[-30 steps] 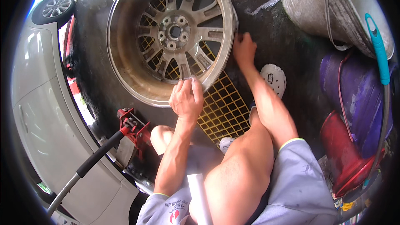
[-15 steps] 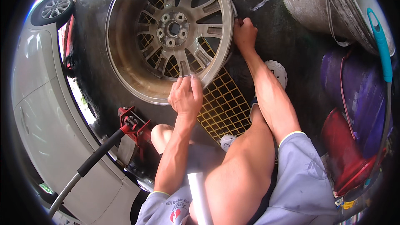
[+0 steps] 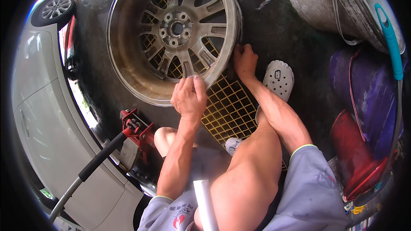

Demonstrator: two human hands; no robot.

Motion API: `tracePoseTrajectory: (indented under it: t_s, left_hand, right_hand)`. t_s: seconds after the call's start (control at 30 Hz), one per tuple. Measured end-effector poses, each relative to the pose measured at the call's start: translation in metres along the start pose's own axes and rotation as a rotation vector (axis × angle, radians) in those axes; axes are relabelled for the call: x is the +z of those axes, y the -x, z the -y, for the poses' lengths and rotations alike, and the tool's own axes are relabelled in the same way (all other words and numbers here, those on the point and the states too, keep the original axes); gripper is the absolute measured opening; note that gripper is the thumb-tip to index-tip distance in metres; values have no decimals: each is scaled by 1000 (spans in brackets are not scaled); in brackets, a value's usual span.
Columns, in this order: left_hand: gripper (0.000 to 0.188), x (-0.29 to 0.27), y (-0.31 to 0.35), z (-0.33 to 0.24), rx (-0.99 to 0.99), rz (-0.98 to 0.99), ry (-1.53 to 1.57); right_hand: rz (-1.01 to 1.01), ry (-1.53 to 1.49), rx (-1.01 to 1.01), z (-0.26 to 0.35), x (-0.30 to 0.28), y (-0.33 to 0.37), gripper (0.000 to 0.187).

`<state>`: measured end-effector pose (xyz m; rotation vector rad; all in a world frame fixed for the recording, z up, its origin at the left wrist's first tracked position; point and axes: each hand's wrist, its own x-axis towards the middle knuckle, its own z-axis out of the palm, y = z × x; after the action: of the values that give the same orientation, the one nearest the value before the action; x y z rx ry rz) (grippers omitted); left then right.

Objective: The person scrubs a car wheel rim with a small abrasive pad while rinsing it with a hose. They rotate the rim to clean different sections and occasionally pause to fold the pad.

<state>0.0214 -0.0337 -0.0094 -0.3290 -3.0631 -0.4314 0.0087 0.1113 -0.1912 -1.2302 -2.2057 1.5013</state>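
A dirty, bare alloy wheel rim (image 3: 125, 55) stands in front of me, its hollow side, spokes and hub facing me. My left hand (image 3: 189, 98) grips its near edge, fingers curled over the lip. By the outer wall on the rim's right side is my right hand (image 3: 245, 63), fingers bent and closed. Whatever it may hold is hidden between the hand and the rim.
Beneath the rim lies a yellow floor grating (image 3: 229, 111). A red floor jack (image 3: 136, 128) with a long handle stands at left, beside a white car (image 3: 40, 90). At right are a grimy bucket (image 3: 314, 10), a teal-handled brush (image 3: 390, 42), and purple (image 3: 368, 98) and red containers (image 3: 357, 158).
My right hand has slid down along the rim's outer right side, toward me. My left hand keeps its grip, and the rim has barely shifted. More of my white clog shows.
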Motion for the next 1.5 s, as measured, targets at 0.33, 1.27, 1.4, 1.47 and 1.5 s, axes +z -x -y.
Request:
tracePoseTrajectory:
  t_s: [0.33,1.27,1.4,1.47,1.5]
  left_hand:
    - [31,0,0,3,-33,29,-15]
    - [30,1,2,0,-22,5,7]
    - [29,1,1,-1,-35,9,34]
    - [29,4,-4,0,-17,16,17]
    - [29,4,-5,0,-11,18,8]
  right_hand:
    - [38,53,95,-1,-3,-4,35]
    - [-15,-7,-20,-8,-7,-21,35]
    - [42,-89,20,4,-16,-42,30]
    - [27,-79,53,9,-15,-52,30]
    - [22,-75,68,11,-15,-53,29]
